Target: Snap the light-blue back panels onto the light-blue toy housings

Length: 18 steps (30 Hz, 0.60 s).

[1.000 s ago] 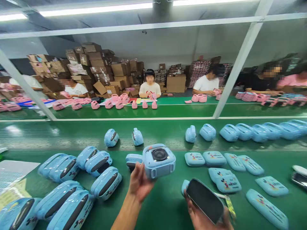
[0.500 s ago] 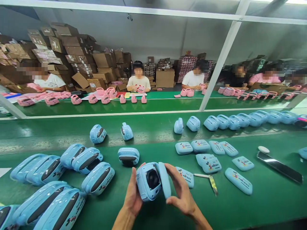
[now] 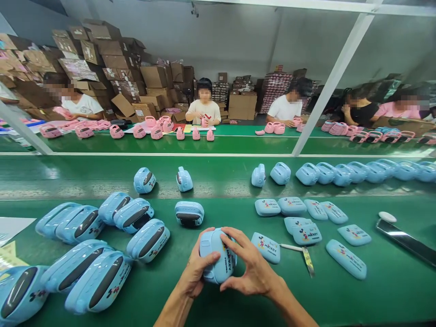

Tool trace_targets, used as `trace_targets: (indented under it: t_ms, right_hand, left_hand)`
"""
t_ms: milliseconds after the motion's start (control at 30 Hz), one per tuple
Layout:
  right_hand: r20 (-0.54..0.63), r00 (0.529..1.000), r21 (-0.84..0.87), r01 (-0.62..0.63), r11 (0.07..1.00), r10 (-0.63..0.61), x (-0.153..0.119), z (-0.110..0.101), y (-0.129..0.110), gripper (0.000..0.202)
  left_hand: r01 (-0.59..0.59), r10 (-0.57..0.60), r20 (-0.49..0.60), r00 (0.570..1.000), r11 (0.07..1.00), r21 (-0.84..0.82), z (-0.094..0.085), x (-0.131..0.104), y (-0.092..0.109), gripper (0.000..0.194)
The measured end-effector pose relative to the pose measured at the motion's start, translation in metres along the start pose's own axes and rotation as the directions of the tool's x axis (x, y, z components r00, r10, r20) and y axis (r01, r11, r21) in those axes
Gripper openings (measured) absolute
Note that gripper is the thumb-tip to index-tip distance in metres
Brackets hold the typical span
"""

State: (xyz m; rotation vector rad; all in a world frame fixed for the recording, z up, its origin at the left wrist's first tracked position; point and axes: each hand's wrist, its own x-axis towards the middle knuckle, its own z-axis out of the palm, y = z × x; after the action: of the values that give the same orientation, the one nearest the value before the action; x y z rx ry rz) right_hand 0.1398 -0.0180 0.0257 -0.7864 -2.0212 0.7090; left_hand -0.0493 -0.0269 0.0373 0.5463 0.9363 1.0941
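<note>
Between my two hands, above the green bench, is a light blue plastic case (image 3: 211, 247) with a rounded body. Its printed Mickey cover (image 3: 227, 260) now sits against the body's right face. My left hand (image 3: 197, 268) wraps the case from the left, thumb across its front. My right hand (image 3: 250, 263) grips the cover side, fingers over the top and thumb at the lower edge. The inside of the case is hidden. Just right of my right hand lies a loose printed cover (image 3: 266, 247), and beside it a white-handled tool with a yellow-marked blade (image 3: 308, 262).
Several blue cases with dark windows (image 3: 98, 281) stand at left. More loose covers (image 3: 306, 231) and a black phone (image 3: 407, 240) lie at right. A row of blue cases (image 3: 357, 173) lines the strip behind. Co-workers sit beyond a white frame (image 3: 334, 86) among pink cases.
The cover, earlier held apart at the case's open side, has been brought against the body. My left thumb has moved across the front. The view has shifted slightly.
</note>
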Motion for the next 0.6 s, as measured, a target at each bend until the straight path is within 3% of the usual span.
trace_targets:
  t_ms: [167, 600]
  right_hand:
    - [0.01, 1.0, 0.015, 0.021, 1.0, -0.021, 0.0013, -0.0019, 0.0015, 0.109]
    - [0.044, 0.989, 0.095, -0.148, 0.984, 0.145, -0.0002, 0.0019, 0.0064, 0.111]
  left_hand:
    - [-0.012, 0.013, -0.021, 1.0, 0.998, 0.066, 0.0036, -0.0015, 0.0014, 0.069]
    - [0.054, -0.048, -0.063, 0.997, 0.994, 0.091, 0.0097, -0.0018, 0.0095, 0.073]
